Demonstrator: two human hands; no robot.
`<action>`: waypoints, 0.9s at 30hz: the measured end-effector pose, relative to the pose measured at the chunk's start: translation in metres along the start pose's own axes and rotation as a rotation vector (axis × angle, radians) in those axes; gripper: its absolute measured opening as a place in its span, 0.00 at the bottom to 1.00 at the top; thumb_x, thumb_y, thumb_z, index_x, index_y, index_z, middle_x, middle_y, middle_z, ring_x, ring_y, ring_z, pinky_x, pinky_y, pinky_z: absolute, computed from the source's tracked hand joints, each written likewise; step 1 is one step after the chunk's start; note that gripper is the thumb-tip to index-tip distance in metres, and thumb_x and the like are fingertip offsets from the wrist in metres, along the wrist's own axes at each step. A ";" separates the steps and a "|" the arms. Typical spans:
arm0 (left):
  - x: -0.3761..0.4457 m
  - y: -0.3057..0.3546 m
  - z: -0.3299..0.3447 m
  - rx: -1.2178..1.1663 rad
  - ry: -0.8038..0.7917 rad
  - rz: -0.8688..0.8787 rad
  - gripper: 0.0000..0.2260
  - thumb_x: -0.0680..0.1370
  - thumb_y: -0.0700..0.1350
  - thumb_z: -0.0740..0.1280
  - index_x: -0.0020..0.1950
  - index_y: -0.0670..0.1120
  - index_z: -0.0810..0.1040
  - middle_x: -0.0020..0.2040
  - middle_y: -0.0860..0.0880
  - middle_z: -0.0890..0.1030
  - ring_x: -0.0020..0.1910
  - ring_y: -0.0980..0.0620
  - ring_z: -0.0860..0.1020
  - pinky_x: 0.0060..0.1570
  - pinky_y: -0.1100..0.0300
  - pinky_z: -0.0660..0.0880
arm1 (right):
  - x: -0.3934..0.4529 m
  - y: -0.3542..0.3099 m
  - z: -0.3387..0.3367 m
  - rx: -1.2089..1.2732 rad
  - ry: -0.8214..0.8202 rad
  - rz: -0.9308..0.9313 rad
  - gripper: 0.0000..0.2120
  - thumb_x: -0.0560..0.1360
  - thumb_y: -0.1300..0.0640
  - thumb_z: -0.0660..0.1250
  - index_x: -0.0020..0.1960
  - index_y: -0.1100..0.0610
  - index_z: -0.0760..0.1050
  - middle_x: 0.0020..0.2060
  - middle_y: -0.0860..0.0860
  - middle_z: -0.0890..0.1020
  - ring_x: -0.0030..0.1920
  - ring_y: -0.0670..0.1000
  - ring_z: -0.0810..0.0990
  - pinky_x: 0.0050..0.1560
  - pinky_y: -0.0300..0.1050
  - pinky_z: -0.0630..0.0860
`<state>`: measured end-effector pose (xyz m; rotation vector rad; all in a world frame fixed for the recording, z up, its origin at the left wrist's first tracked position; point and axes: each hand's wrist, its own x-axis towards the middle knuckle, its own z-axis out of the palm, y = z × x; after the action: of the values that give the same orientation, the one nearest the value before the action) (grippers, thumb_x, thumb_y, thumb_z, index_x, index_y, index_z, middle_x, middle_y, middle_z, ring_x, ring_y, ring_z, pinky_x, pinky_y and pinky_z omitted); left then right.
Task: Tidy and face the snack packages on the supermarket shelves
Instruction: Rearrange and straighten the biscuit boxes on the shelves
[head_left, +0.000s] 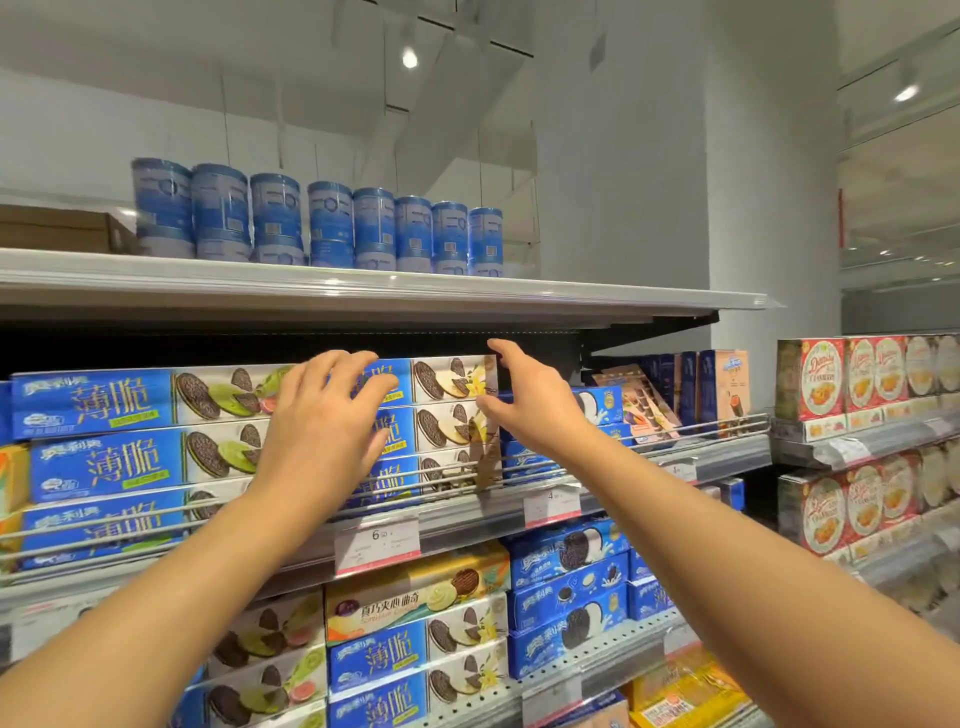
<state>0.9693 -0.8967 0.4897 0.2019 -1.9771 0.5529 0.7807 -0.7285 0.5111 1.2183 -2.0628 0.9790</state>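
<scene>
A broad white square pillar rises at one o'clock, beside a pale white ceiling with round recessed spotlights at twelve and glass-fronted upper level at two

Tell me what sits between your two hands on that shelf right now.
In the head view, the stack of vanilla cookie boxes sits between the left hand and the right hand.

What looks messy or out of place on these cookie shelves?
A pinkish box right of the right hand leans diagonally against upright blue boxes. A yellow cookie box sits atop a blue stack below. Otherwise tidy.
</scene>
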 end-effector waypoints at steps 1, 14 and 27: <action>-0.004 0.006 0.001 -0.014 0.009 0.031 0.25 0.66 0.45 0.80 0.61 0.44 0.81 0.64 0.42 0.78 0.63 0.36 0.74 0.60 0.40 0.70 | -0.006 0.004 -0.002 -0.002 0.035 -0.005 0.34 0.77 0.49 0.71 0.78 0.48 0.60 0.69 0.53 0.77 0.66 0.55 0.77 0.63 0.55 0.77; -0.022 0.118 0.037 -0.167 -0.161 0.243 0.20 0.70 0.50 0.77 0.60 0.46 0.80 0.60 0.46 0.81 0.59 0.41 0.78 0.59 0.45 0.75 | -0.078 0.109 -0.066 -0.186 0.097 0.161 0.21 0.78 0.55 0.70 0.70 0.53 0.74 0.64 0.51 0.81 0.62 0.53 0.80 0.61 0.52 0.77; 0.026 0.250 0.110 -0.035 -0.185 -0.098 0.23 0.75 0.58 0.65 0.66 0.49 0.76 0.65 0.47 0.77 0.63 0.43 0.74 0.65 0.43 0.68 | 0.006 0.239 -0.111 -0.335 -0.077 0.003 0.18 0.77 0.54 0.70 0.67 0.50 0.76 0.60 0.51 0.82 0.55 0.52 0.81 0.52 0.47 0.78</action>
<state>0.7751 -0.7256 0.3992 0.3371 -2.1417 0.4491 0.5746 -0.5641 0.5066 1.0887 -2.1802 0.5632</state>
